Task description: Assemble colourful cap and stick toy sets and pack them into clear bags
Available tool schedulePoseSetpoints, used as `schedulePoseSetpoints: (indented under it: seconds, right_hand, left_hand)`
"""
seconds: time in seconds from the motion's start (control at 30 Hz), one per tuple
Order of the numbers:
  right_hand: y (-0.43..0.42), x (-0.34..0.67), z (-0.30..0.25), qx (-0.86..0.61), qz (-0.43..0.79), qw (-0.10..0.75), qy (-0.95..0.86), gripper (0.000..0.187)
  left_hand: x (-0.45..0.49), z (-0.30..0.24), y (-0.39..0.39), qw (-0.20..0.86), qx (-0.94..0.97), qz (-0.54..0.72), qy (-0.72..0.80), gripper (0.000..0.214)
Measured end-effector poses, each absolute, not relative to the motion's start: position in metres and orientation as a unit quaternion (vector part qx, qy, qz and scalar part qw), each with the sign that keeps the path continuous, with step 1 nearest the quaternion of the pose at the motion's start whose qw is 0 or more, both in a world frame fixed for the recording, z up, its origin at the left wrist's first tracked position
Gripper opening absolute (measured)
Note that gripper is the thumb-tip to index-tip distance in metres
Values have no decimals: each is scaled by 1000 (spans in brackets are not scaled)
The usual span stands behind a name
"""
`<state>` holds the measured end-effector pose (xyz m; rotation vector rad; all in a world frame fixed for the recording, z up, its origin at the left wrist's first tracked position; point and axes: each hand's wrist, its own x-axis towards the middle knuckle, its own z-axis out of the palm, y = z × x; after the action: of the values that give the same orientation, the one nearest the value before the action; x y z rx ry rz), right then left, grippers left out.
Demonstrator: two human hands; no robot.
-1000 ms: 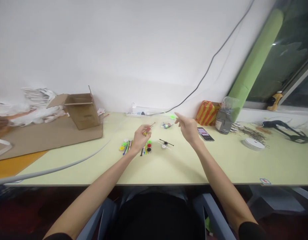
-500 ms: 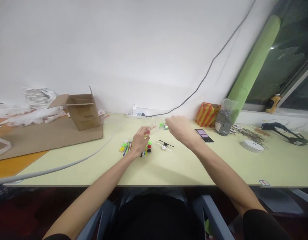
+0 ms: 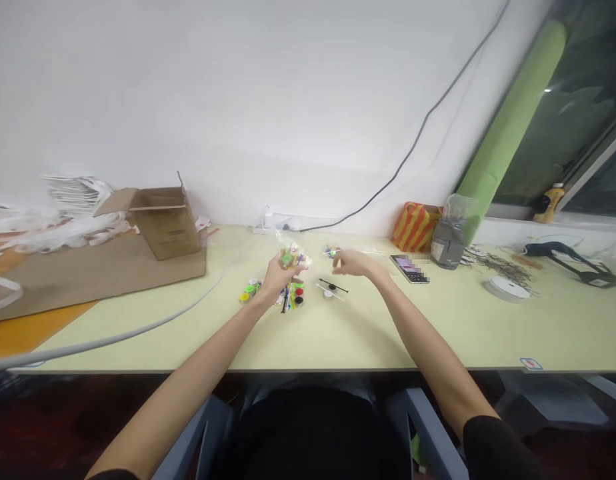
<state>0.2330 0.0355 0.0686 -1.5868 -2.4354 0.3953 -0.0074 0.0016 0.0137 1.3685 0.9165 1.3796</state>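
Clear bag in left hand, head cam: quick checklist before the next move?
1. Clear bag gripped by left hand, lifted off the table: ok.
2. Bag closed: cannot tell, too small to see.
3. Right hand empty and loosely open: ok.
4. Right hand apart from small green-and-white part: cannot tell, the fingers are very close.
5. Black-and-white cross piece lying flat, clear of both hands: ok.
6. Coloured sticks clear of left hand: cannot tell, they lie right below it.
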Motion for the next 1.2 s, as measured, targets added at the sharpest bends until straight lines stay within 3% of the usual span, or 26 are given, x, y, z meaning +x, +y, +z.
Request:
schedulePoseSetpoints:
  seconds: [0.07,0.23,0.37,0.47,0.63,0.8,1.2]
  right_hand:
    - [44,240,43,-505,210,75,-834,14]
    - [54,242,10,-468,268,153,-828,19]
    - [57,252,9,-486,284,334,-757,21]
    - [54,260,12,-451,365,479,-658,29]
    - [46,257,25,-350,454,620,-536,41]
    - [34,247,32,-307,469,596,-575,45]
    - [17,234,39,-299,373,533,-698,38]
  left_hand:
    - [-8,15,-1,517,554,547,355,77]
    - [-9,19,-9,591,591,445,321,83]
    - [-12,22,-14,608,642,335,327,81]
    - [-13,25,-16,607,665,282,333,82]
    - [-13,30,-20,609,683,239,325,85]
    - [-12,33,-23,599,690,231,334,80]
    - [-9,18,-13,601,667,295,325,81]
